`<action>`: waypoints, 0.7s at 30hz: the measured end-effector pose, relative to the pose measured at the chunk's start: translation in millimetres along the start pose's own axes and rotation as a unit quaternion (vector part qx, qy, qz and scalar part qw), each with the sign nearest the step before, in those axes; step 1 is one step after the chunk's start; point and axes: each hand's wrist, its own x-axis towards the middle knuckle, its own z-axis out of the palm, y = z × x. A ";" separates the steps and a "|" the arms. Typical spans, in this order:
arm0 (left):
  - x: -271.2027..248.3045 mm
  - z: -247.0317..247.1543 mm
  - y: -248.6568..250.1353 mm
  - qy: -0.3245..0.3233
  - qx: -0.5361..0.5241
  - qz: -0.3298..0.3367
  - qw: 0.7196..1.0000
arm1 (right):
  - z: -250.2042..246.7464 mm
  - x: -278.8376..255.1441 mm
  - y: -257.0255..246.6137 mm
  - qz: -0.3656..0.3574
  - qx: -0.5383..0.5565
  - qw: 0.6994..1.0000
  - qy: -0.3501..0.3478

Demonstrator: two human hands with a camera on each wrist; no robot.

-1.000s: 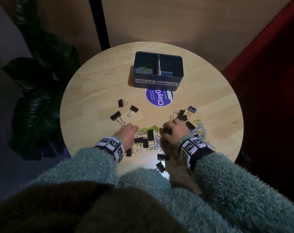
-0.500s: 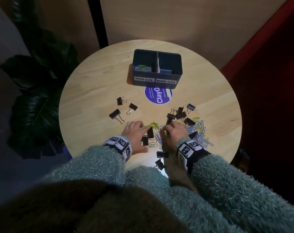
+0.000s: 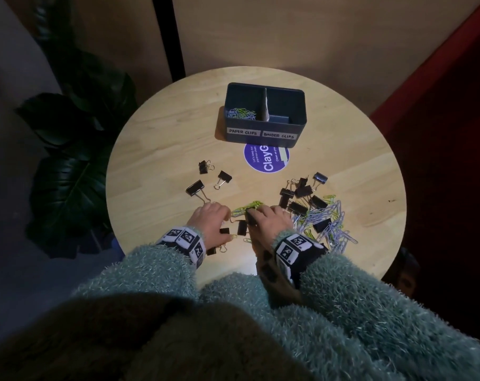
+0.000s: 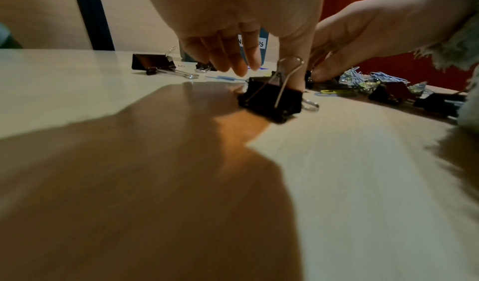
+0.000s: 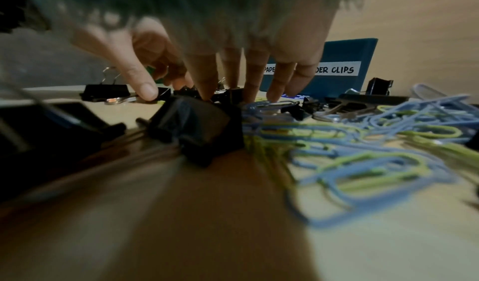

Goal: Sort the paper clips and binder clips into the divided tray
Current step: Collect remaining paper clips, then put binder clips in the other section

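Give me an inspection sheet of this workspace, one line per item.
Surface: round wooden table.
Job's things: divided tray holds paper clips in its left compartment; loose binder clips and loose paper clips lie mixed.
Clutter: purple sticker.
Hands: left hand fingers down, thumb at a binder clip; right hand fingers spread in the pile.
Cables: nothing seen.
Surroundings: plant, wood wall.

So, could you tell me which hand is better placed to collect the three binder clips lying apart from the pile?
Left hand: those three binder clips lie just beyond its fingers; the right hand is at the pile.
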 end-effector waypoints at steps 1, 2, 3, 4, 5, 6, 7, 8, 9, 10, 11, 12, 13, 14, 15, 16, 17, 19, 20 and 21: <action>-1.2 -0.4 0.0 0.000 -0.016 -0.005 1.000 | -2.3 2.4 -0.7 -0.007 -0.007 1.000 -0.006; -1.7 -1.0 -0.5 0.006 -0.037 -0.013 0.999 | -5.5 4.2 -1.5 -0.018 -0.014 1.000 -0.012; -1.9 -2.3 -1.0 0.018 -0.058 -0.022 0.998 | -8.7 5.5 -1.6 -0.028 -0.024 0.999 -0.019; -1.5 -3.9 -2.2 0.030 -0.079 -0.032 0.996 | -11.6 6.4 -1.1 -0.033 -0.034 0.999 -0.021; -0.7 -6.3 -3.8 0.041 -0.100 -0.042 0.993 | -14.8 7.3 -0.2 -0.028 -0.039 0.999 -0.015; 0.1 -8.6 -5.6 0.052 -0.124 -0.056 0.989 | -17.7 8.3 1.0 -0.013 -0.037 0.999 -0.001; 1.3 -10.7 -7.5 0.065 -0.156 -0.076 0.983 | -19.2 9.4 3.0 0.008 -0.030 0.999 0.017; 3.6 -12.6 -9.5 0.082 -0.196 -0.099 0.972 | -20.9 10.2 5.1 0.031 -0.022 0.999 0.034; 6.5 -14.7 -11.6 0.104 -0.242 -0.123 0.957 | -21.2 10.5 6.6 0.050 -0.017 0.998 0.045; 9.9 -17.1 -13.2 0.127 -0.285 -0.143 0.939 | -21.0 10.4 7.2 0.060 -0.013 0.997 0.054; 14.0 -19.5 -14.4 0.146 -0.319 -0.161 0.923 | -20.5 10.4 7.4 0.057 -0.007 0.997 0.056; 18.2 -22.1 -15.1 0.161 -0.341 -0.174 0.910 | -20.3 9.6 7.1 0.044 -0.004 0.998 0.052; 22.0 -25.1 -14.7 0.172 -0.357 -0.184 0.900 | -19.5 9.1 7.2 0.026 -0.007 0.999 0.042; 26.0 -27.4 -14.3 0.179 -0.369 -0.190 0.892 | -19.4 8.5 7.3 0.014 -0.018 0.999 0.028; 29.3 -29.2 -13.0 0.183 -0.377 -0.191 0.888 | -19.0 8.7 8.0 0.017 -0.033 0.999 0.016; 31.9 -29.7 -11.7 0.184 -0.374 -0.189 0.889 | -18.2 9.8 9.5 0.037 -0.043 0.998 0.013; 34.0 -29.4 -11.0 0.186 -0.360 -0.184 0.896 | -17.4 12.0 10.9 0.068 -0.043 0.997 0.017; 35.1 -27.8 -10.8 0.189 -0.306 -0.164 0.919 | -17.8 16.3 12.7 0.122 -0.024 0.992 0.034; 35.1 -25.8 -11.8 0.185 -0.277 -0.148 0.931 | -17.8 18.1 13.4 0.129 -0.017 0.991 0.035; 34.9 -22.9 -13.5 0.175 -0.251 -0.129 0.943 | -17.8 19.2 14.1 0.117 -0.015 0.993 0.028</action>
